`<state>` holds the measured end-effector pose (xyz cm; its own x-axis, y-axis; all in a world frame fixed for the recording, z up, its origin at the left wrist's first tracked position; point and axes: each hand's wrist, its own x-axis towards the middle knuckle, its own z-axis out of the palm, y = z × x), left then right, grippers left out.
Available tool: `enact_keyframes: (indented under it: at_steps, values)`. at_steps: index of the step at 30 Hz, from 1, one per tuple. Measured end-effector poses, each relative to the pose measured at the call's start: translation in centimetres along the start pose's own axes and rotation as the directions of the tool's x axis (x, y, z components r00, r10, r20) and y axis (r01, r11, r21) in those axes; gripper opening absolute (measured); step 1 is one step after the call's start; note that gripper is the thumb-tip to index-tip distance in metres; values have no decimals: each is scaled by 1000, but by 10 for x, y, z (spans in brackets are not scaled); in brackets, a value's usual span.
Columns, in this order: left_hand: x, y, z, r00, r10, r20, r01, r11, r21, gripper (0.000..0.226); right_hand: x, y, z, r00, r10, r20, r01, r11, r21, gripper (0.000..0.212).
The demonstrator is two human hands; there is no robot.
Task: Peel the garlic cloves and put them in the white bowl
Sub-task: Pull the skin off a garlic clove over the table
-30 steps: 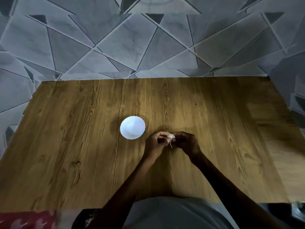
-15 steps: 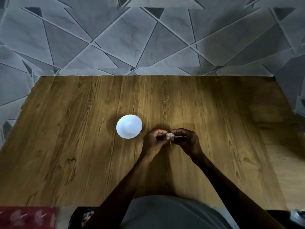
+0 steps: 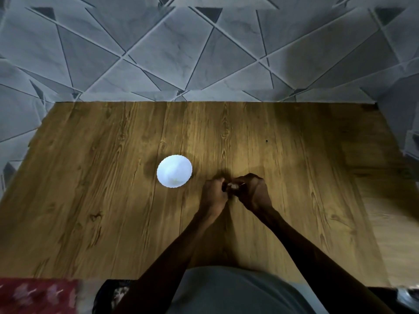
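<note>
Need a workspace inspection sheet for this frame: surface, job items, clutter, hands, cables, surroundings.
Surface: wooden table, one dark speck towards the far right.
Job's things: white bowl upright, left of the hands, contents washed out; garlic clove between the hands, mostly hidden.
Clutter: nothing seen.
Grippers: left hand and right hand both grip the clove.
Cables: nothing seen.
Surroundings: grey geometric tiles beyond the table; red patterned cloth near left.
</note>
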<state>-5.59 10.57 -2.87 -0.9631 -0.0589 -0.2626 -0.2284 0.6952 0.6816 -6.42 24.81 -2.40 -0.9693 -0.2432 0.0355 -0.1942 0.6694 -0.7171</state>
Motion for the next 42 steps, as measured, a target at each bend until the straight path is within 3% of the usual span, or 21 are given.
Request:
enact_keyframes:
  at_steps: [6,9,12,15,17,19,21,27,29,30,31,32,33,35,37,42]
  values:
    - [3,-8,-8,979,-177,103,192,969,-154,12,6,12,9,999,12,41,-6,990,-142,11]
    - [3,-16,-9,952,-248,180,293,908,-299,17,6,8,5,998,-51,22,53,987,-152,11]
    - [-1,-12,-10,908,-335,250,418,723,-549,15,0,2,0,989,-142,-31,136,978,-157,7]
    - [-10,-5,-15,846,-375,378,520,425,-741,8,-15,-6,-7,982,-180,-49,182,983,29,15]
    - [-19,-4,-17,800,-360,481,586,294,-755,6,-28,-8,-6,991,-123,-56,132,974,183,17]
    - [-27,-8,-15,768,-355,533,626,243,-741,12,-38,-7,-2,994,-65,-83,87,955,283,15]
    - [-36,-15,-12,757,-346,554,645,262,-717,21,-48,-5,2,995,-20,-95,49,948,316,13]
    - [-53,-18,-16,750,-348,562,654,265,-709,6,-61,-9,9,1000,-23,2,22,962,274,14]
    - [-57,-19,-18,808,-329,489,589,431,-684,8,-61,-7,12,1000,-8,23,3,977,213,14]
    - [-58,-22,-17,870,-297,393,488,636,-598,11,-60,-6,13,1000,-1,17,-2,989,151,16]
    - [-59,-26,-16,934,-228,274,330,841,-428,15,-59,-5,14,1000,6,13,-7,997,79,19]
    - [-58,-31,-14,980,-122,155,152,968,-202,20,-58,-4,15,1000,9,15,-9,1000,8,20]
    - [-58,-35,-14,997,-14,72,14,1000,3,27,-56,-4,16,1000,9,23,-8,998,-64,19]
    - [-58,-44,-14,994,97,47,-106,962,254,50,-53,-3,18,997,20,73,-5,979,-203,13]
    - [-59,-56,-13,986,108,124,-147,914,379,66,-51,-2,22,991,58,123,-20,957,-289,11]
    - [-61,-62,-11,982,114,150,-166,898,408,71,-45,-6,26,976,127,178,-57,934,-353,16]
